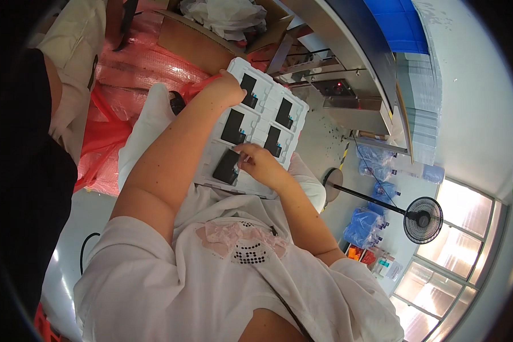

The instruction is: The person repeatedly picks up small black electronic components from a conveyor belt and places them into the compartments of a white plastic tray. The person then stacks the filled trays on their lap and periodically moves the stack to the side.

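Note:
A white molded tray [293, 98] rests on my lap, tilted. Several flat black rectangular pieces that look like batteries, with small blue marks at one end, lie in its compartments. My left hand [227, 89] is closed over the tray's far left edge, its fingertips beside a black battery [248, 90]; part of its fingers is hidden. At the tray's near end my right hand [260, 163] bends its fingers onto the end of another battery [226, 167], in a pinch. Further batteries lie at the middle left [232, 127], far right [284, 113] and middle right [272, 141].
Beyond the tray stands a cardboard box [188, 43] with crumpled plastic. Red bubble wrap [137, 65] lies at the left, near another person's leg [77, 51]. A metal machine frame [356, 111] and a standing fan [423, 220] are on the right.

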Available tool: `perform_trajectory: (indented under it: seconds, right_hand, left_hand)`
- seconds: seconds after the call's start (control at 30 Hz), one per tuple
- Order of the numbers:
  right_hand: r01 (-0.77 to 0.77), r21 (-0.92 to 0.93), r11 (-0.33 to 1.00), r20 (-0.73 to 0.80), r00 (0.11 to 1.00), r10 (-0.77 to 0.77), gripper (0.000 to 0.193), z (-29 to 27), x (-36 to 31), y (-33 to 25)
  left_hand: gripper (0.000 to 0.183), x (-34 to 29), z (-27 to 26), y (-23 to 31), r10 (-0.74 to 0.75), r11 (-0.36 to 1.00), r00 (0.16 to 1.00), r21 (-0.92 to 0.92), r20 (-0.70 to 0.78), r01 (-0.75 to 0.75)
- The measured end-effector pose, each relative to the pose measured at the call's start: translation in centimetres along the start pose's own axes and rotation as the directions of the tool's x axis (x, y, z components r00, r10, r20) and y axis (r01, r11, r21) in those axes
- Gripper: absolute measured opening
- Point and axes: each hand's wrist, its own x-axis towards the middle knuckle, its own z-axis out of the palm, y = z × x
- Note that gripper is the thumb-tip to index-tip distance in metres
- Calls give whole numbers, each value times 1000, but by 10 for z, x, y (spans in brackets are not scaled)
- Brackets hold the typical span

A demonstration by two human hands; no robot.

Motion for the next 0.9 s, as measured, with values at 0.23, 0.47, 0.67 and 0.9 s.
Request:
perform_trajectory:
  seconds: [0.23, 0.47, 0.67, 0.9]
  right_hand:
    - [-110, 52, 993, -203, 972, 118, 30, 4, -3, 2]
    - [29, -308, 951, 122, 993, 10, 27, 60, -21, -20]
    - [-52, -86, 995, 185, 981, 67, 23, 29, -3, -23]
    - [86, -38, 996, 0, 996, -86, 17, -91, 27, -109]
  left_hand:
    - [89, 7, 3, -4, -33, 999, 999, 35, -30, 34]
    - [89, -2, -4, 0, -31, 998, 1000, 55, 2, 31]
    - [89, -2, -5, -4, -57, 998, 998, 18, -14, 57]
    - [94, 9, 19, -13, -33, 998, 996, -63, -82, 28]
